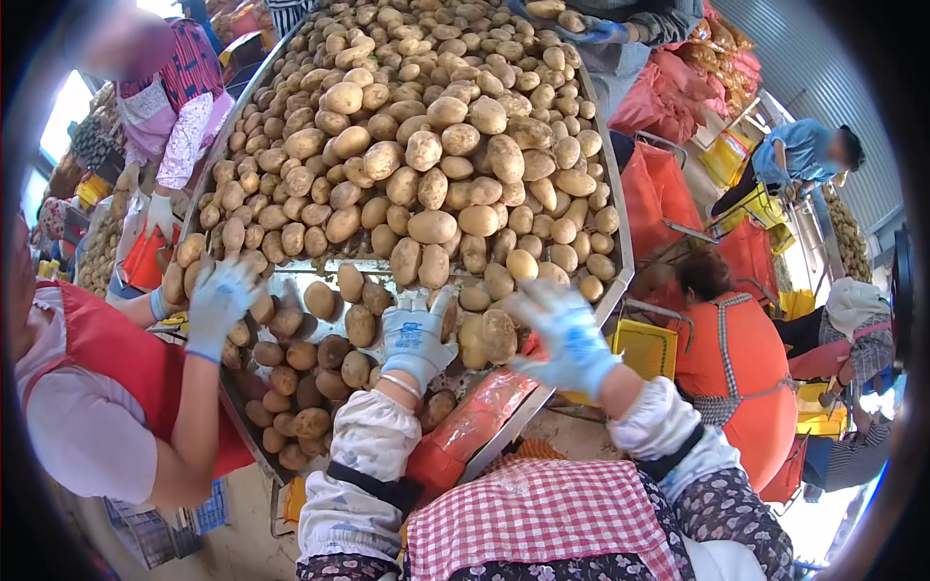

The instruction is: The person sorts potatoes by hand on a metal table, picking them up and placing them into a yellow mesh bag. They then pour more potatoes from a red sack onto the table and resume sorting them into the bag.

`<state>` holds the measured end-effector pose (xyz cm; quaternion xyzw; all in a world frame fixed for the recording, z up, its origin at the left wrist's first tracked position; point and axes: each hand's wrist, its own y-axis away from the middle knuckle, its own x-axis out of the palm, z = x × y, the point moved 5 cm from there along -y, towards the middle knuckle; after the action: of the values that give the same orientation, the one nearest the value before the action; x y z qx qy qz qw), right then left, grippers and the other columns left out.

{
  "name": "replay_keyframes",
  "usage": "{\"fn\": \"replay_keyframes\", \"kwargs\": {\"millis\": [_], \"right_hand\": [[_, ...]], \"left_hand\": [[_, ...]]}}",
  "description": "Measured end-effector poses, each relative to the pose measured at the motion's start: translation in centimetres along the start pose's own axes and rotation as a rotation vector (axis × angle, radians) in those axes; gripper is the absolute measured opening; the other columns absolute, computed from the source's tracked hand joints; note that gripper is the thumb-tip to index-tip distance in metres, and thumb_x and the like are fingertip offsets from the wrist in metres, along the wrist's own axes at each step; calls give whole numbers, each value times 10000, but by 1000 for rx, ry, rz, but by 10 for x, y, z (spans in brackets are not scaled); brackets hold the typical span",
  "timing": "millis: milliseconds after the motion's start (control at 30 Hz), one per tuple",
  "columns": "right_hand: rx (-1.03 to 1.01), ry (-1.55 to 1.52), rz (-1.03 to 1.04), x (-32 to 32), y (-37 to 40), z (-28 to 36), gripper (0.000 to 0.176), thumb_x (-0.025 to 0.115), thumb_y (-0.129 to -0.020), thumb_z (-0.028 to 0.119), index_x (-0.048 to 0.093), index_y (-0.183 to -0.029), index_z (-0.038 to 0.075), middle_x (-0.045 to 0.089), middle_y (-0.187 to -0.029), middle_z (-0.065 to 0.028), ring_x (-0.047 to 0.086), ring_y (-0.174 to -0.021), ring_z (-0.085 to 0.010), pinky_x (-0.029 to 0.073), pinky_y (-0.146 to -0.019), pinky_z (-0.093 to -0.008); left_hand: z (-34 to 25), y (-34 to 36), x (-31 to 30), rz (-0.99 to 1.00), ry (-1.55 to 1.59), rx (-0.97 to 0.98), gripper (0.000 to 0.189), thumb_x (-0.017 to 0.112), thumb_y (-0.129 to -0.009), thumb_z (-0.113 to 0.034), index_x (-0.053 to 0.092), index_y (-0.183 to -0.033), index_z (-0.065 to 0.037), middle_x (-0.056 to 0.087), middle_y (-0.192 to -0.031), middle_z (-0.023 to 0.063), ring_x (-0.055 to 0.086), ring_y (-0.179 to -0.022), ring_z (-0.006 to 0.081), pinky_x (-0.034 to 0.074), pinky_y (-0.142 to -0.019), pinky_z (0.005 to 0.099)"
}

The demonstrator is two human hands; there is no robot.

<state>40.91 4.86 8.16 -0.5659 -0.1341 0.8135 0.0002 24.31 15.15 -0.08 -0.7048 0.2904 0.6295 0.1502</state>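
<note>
A large heap of potatoes (446, 145) covers the metal sorting table (620, 208) in front of me. My left hand (417, 341), in a pale blue and white glove, lies palm down at the near edge of the heap. Its fingers point forward with the thumb apart, and potatoes lie around it. To the right, my right hand (562, 334), gloved alike and slightly blurred, is held with fingers spread. Between the hands is a brown potato (498, 336), close to the right fingertips; contact I cannot make out. Near my body, a red plastic bag (475, 421) hangs at the table edge.
At left, a co-worker's gloved hand (221, 302) reaches over darker potatoes (310, 423) in the lower tray section. Another co-worker's gloved hand (161, 215) is beyond it. A yellow crate (644, 349) and a seated person in orange (736, 387) are at right.
</note>
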Motion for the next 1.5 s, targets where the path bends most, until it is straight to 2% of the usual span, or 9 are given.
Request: {"fn": "replay_keyframes", "kwargs": {"millis": [100, 200, 300, 400, 500, 533, 767, 1133, 1500], "right_hand": [[-59, 71, 303, 59, -28, 16, 521, 699, -731, 300, 563, -1195, 107, 502, -1279, -188, 483, -1179, -368, 352, -1019, -479], [-26, 105, 426, 70, -40, 15, 437, 667, -754, 326, 598, -1132, 120, 539, -1173, -180, 542, -1080, -351, 409, -943, -478], [18, -196, 153, 73, -47, 4, 330, 556, -852, 366, 641, -1035, 105, 606, -1062, -155, 629, -929, -318, 499, -815, -421], [961, -1884, 81, 104, -36, -7, 449, 393, -955, 452, 589, -1104, 76, 623, -1115, -110, 650, -936, -279, 548, -691, -463], [280, -1282, -288, 82, -31, 9, 455, 407, -952, 448, 567, -1139, 66, 635, -1070, -117, 648, -923, -282, 545, -624, -508], [1120, -1716, -110, 84, -32, 18, 479, 387, -964, 458, 567, -1130, 46, 636, -1050, -128, 647, -933, -271, 557, -641, -461], [944, -1168, 29, 79, -20, 3, 575, 360, -971, 524, 541, -1195, 25, 650, -951, -109, 656, -851, -211, 555, -654, -319], [702, -2457, 361, 90, -9, 27, 603, 283, -932, 574, 593, -1069, 75, 577, -573, -136, 489, -355, -207, 339, -292, -270], [774, -2490, 270, 76, 26, -9, 739, 394, -853, 720, 577, -1060, 34, 644, -825, -138, 637, -596, -249, 502, -444, -309]], "left_hand": [[19, 17, -4, -66, 173, 8, 731, 636, -756, -296, 366, -1420, -153, 492, -1326, 189, 512, -1173, 314, 403, -965, 433], [34, 58, -5, -149, 2187, -49, 548, 540, -851, -272, 447, -1340, -43, 563, -1246, 161, 596, -1016, 271, 515, -800, 363], [30, 80, 9, 20, 2648, -164, 523, 521, -890, -339, 473, -1316, -40, 587, -1198, 164, 601, -1005, 287, 522, -792, 387], [5, 79, 11, -54, 2718, -282, 571, 521, -895, -448, 490, -1302, -49, 603, -1171, 153, 605, -1004, 289, 521, -776, 394], [-1, 75, 12, -158, 2704, -279, 605, 507, -905, -531, 501, -1295, -68, 614, -1158, 129, 604, -1014, 267, 514, -794, 385], [-2, 73, 8, -238, 2620, -276, 589, 500, -913, -520, 502, -1293, -69, 612, -1162, 120, 599, -1030, 256, 507, -828, 386], [-13, 82, -33, -176, 2418, -125, 607, 491, -934, -460, 389, -1396, -80, 520, -1304, 85, 545, -1134, 215, 464, -926, 322], [-12, 85, -16, -63, 2478, -89, 555, 431, -960, -460, 436, -1343, -59, 603, -1161, 81, 596, -1019, 196, 498, -831, 346], [-72, 75, -26, -76, 2132, -152, 547, 465, -957, -419, 394, -1373, -70, 515, -1290, 94, 556, -1126, 206, 524, -845, 318]]}}
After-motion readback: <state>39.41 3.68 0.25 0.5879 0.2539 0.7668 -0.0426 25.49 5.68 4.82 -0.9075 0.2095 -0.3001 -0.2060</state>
